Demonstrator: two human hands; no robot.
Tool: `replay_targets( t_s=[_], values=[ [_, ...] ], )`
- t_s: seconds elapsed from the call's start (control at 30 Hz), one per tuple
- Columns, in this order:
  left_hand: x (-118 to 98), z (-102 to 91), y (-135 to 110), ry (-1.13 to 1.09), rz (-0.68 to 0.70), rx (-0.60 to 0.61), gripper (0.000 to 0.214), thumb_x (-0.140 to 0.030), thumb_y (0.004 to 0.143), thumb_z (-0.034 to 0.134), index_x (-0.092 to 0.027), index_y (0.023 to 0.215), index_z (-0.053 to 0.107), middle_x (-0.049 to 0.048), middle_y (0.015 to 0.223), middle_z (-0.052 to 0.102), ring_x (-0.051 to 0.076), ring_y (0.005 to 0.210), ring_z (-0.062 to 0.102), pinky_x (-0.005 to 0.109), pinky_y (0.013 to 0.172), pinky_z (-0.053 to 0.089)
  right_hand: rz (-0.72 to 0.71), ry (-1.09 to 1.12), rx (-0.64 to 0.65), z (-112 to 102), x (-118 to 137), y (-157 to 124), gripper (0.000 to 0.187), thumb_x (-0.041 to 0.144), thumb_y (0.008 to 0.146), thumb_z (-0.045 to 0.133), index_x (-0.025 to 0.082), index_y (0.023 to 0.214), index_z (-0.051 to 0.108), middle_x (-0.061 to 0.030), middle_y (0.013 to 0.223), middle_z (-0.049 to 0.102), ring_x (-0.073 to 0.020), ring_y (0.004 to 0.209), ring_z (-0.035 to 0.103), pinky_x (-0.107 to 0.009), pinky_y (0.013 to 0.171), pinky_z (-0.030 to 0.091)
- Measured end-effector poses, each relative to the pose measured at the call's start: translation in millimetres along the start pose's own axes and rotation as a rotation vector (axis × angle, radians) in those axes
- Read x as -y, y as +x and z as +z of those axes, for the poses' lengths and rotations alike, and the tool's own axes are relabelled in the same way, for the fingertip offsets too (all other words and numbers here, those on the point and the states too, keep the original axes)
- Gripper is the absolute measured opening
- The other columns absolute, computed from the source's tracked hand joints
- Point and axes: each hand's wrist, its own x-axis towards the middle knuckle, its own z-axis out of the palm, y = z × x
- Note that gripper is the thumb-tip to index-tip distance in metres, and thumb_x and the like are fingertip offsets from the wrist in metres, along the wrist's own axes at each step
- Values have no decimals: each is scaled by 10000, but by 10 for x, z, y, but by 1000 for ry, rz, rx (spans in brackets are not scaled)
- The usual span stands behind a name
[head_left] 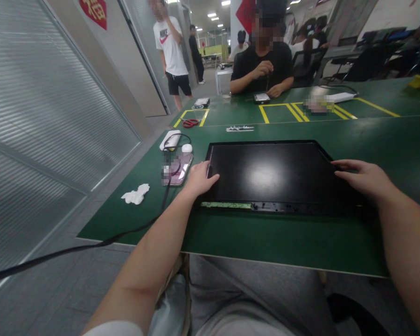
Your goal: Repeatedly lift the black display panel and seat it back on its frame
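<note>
The screen panel (271,175) looks smooth and glossy from where I stand; the counter (283,240) smooth but duller, the tissue (136,194) crinkled paper.

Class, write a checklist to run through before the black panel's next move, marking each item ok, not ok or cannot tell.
1. Left hand at the black panel's left edge: ok.
2. Right hand at its right edge: ok.
3. Firm grip on both edges: cannot tell.
4. Panel wholly over the green table: ok.
5. Green strip along the near edge covered: not ok, exposed.
6. Red scissors apart from the panel: ok.
</note>
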Motion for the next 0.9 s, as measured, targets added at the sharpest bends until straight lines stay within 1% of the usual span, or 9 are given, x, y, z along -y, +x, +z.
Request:
replay_targets(
  t_s=[0.1,0.2,0.33,0.43,0.53,0.6,0.77,0.83,0.9],
  values=[
    [-7,-16,-2,-48,-5,-11,599,-370,865,639,-95,1389,545,201,1372,616,350,1292,552,447,1115,403,80,75,-19,-3,-41,3,493,340,685,673,278,1169,749,-61,1001,737,-243,833,662,-412,775,526],
    [1,-22,0,-91,-8,-29,542,-304,867,628,-98,1366,575,206,1354,630,353,1277,570,457,1100,421,112,106,-9,-11,-53,-9,469,334,699,667,285,1156,757,-57,968,743,-244,839,666,-395,751,516],
    [24,-28,0,-168,-37,-44,506,-222,835,636,-126,1332,618,181,1355,639,347,1263,583,451,1103,423,98,5,-23,-24,-9,-20,380,332,688,682,272,1047,795,-56,905,743,-254,842,658,-411,787,500],
    [56,-13,6,-281,-79,-58,490,-217,798,666,-152,1284,659,149,1256,691,330,1141,643,450,1046,467,50,12,-17,-12,-14,-7,385,332,668,697,277,1036,796,-40,873,747,-255,860,665,-418,826,497],
    [90,24,18,-453,-116,-78,511,-201,726,725,-170,1234,688,115,1123,727,299,996,675,447,975,505,20,82,6,7,-54,2,430,346,640,723,291,1062,786,-22,901,756,-248,897,676,-415,872,494],
    [97,42,20,-583,-127,-91,536,-173,682,752,-174,1215,695,105,1095,728,285,965,674,444,954,515,16,113,20,7,-64,-6,450,349,616,739,292,1060,785,-21,931,760,-250,920,678,-417,895,494],
    [57,-9,10,-890,-134,-110,555,-95,648,742,-180,1194,689,107,1154,715,277,1090,660,423,1013,496,-6,106,17,-26,-10,-50,457,347,578,749,276,1027,795,-40,939,760,-276,946,677,-443,911,501],
    [36,-52,11,-1037,-161,-98,573,-75,645,731,-191,1203,675,105,1209,704,271,1134,654,414,1017,502,-12,105,20,-34,10,-60,460,354,580,747,275,1030,793,-44,957,760,-279,958,677,-446,922,503],
    [18,-92,20,-1155,-214,-94,572,-50,646,714,-196,1197,665,99,1274,686,258,1135,661,389,984,527,-9,103,30,-34,17,-60,459,357,591,742,276,1041,788,-42,982,760,-277,970,677,-444,936,502]
  ],
)
